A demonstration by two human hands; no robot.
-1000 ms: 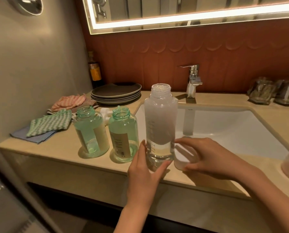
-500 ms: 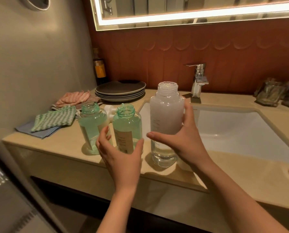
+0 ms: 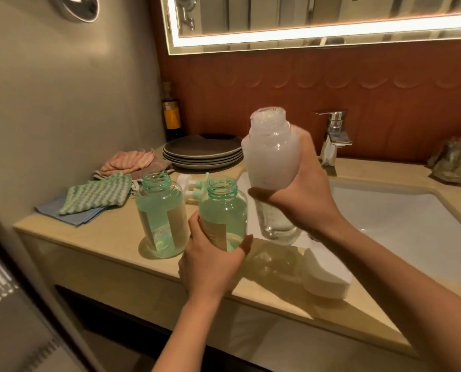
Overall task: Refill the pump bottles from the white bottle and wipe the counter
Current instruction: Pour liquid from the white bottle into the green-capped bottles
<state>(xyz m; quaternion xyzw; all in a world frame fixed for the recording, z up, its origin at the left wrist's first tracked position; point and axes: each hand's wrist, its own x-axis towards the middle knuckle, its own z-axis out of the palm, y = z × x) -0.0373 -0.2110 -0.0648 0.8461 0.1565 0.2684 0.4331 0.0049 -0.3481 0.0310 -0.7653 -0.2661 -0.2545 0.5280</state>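
Observation:
My right hand (image 3: 301,194) grips the uncapped white bottle (image 3: 272,159) round its middle and holds it lifted above the counter (image 3: 111,237), tilted slightly left. A little clear liquid shows in its bottom. My left hand (image 3: 210,264) holds the right green pump bottle (image 3: 222,213) near its base; its neck is open. The left green pump bottle (image 3: 161,213) stands open beside it. Two pump heads (image 3: 194,187) lie behind the green bottles. A white cap (image 3: 327,277) lies on the counter by the sink edge.
A green striped cloth (image 3: 97,196) lies on a blue cloth (image 3: 71,213) at the left, with pink cloths (image 3: 128,161) behind. Stacked dark plates (image 3: 202,153) and a dark bottle (image 3: 171,116) stand at the back. The sink (image 3: 401,224) and faucet (image 3: 332,138) are right; glass jars (image 3: 453,162) far right.
My right hand has lifted the white bottle off the counter and tilted it. My left hand has closed round the right green bottle. The camera moved closer.

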